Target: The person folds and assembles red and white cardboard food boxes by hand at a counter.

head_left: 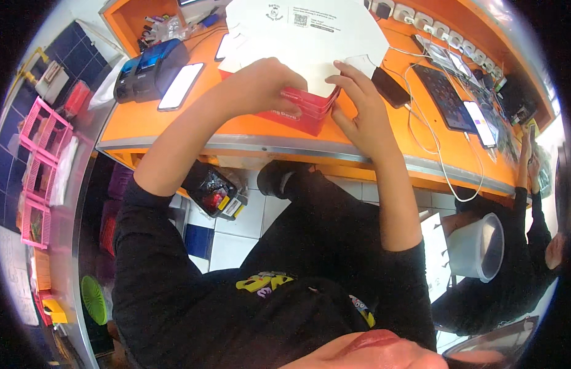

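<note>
A red and white cardboard box [304, 122] rests on the orange counter in front of me, with its large white lid flap [310, 43] raised behind it. Gripping the front red wall is my left hand [270, 86], fingers over the upper edge and thumb on the outside. At the front right corner, my right hand [362, 111] has its fingers bent over the edge and its thumb against the outer side. The inside of the box is partly hidden by my hands.
A black machine [151, 71] and a white-screened phone [181, 87] lie left on the orange counter [138, 123]. To the right are a dark phone [390, 88], a tablet [444, 97], white cables and a lit phone [480, 123]. Another person's hands [531, 150] hold a phone at far right.
</note>
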Motion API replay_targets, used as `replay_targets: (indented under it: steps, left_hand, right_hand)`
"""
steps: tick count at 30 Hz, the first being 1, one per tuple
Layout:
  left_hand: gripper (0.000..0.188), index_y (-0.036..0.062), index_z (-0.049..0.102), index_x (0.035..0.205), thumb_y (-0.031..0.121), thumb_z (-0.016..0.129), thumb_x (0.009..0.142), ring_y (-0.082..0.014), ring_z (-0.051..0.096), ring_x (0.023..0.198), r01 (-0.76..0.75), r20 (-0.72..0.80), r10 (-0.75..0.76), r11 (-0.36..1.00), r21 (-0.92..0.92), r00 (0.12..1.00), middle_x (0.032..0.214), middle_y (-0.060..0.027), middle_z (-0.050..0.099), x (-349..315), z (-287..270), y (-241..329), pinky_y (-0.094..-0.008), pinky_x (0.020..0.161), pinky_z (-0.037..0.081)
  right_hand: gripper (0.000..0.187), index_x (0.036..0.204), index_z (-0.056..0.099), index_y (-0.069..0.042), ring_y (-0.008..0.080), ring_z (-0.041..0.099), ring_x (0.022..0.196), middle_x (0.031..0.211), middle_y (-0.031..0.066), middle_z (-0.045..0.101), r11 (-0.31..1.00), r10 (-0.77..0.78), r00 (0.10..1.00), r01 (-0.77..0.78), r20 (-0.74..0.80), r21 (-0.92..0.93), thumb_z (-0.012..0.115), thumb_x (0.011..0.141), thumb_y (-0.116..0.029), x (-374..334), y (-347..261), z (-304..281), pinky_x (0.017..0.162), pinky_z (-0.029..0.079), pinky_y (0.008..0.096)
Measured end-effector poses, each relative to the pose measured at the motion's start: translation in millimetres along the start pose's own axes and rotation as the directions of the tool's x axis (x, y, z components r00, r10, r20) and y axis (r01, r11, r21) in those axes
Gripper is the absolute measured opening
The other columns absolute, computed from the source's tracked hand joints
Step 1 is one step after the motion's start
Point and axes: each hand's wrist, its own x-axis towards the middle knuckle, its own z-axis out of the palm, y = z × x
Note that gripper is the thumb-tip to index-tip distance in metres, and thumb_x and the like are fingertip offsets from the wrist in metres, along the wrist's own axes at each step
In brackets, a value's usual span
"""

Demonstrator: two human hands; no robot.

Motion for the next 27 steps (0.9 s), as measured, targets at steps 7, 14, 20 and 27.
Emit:
replay_targets:
  steps: [7, 14, 20, 27]
  left_hand:
    - [0.028, 0.0036, 0.066, 0.085, 0.028, 0.074, 0.074, -0.0307, 0.060, 0.062, -0.068, -0.228, 0.060, 0.997, -0.025, 0.972, 0.069, -0.0162, 0.061, 5.6, -1.5, 9.8, -0.0369, 0.060, 0.047]
    - [0.041, 0.0004, 0.066, 0.102, 0.037, 0.066, 0.085, -0.0159, 0.068, 0.068, 0.004, -0.334, -0.307, 0.741, -0.671, 0.891, 0.085, -0.0094, 0.071, 20.1, -25.4, 60.5, -0.0242, 0.064, 0.053]
    - [0.048, 0.0010, 0.059, 0.114, 0.031, 0.075, 0.079, -0.0103, 0.065, 0.079, -0.033, -0.279, -0.146, 0.835, -0.549, 0.949, 0.092, -0.0082, 0.069, 25.4, -25.0, 78.8, -0.0222, 0.068, 0.052]
    - [0.055, 0.0024, 0.060, 0.114, 0.029, 0.081, 0.071, -0.0122, 0.061, 0.095, -0.089, -0.288, -0.062, 0.871, -0.483, 0.956, 0.099, -0.0077, 0.068, 19.1, -4.7, 106.2, -0.0303, 0.089, 0.046]
  right_hand:
    - [0.065, 0.136, 0.041, -0.014, 0.0335, 0.037, 0.130, 0.141, 0.0178, 0.036, 0.965, 0.200, 0.949, -0.147, -0.245, 0.219, 0.069, 0.077, -0.014, -15.1, 3.2, 9.8, 0.104, 0.035, 0.0424]
    - [0.109, 0.148, 0.000, -0.017, 0.0304, 0.036, 0.129, 0.141, 0.0156, 0.031, 0.410, 0.502, 0.858, -0.124, -0.110, 0.904, 0.076, 0.070, -0.027, -16.8, -29.8, 10.3, 0.105, 0.033, 0.0428]
    - [0.083, 0.141, 0.019, -0.011, 0.0258, 0.044, 0.121, 0.130, 0.0133, 0.041, 0.396, 0.602, 0.689, 0.181, -0.404, 0.900, 0.066, 0.076, -0.029, -19.3, -30.6, 0.0, 0.102, 0.037, 0.0417]
    - [0.051, 0.123, 0.035, -0.010, 0.0211, 0.059, 0.100, 0.112, 0.0121, 0.052, 0.259, 0.694, 0.549, 0.414, -0.466, 0.873, 0.052, 0.083, -0.037, -34.7, -24.1, -23.5, 0.081, 0.054, 0.0344]
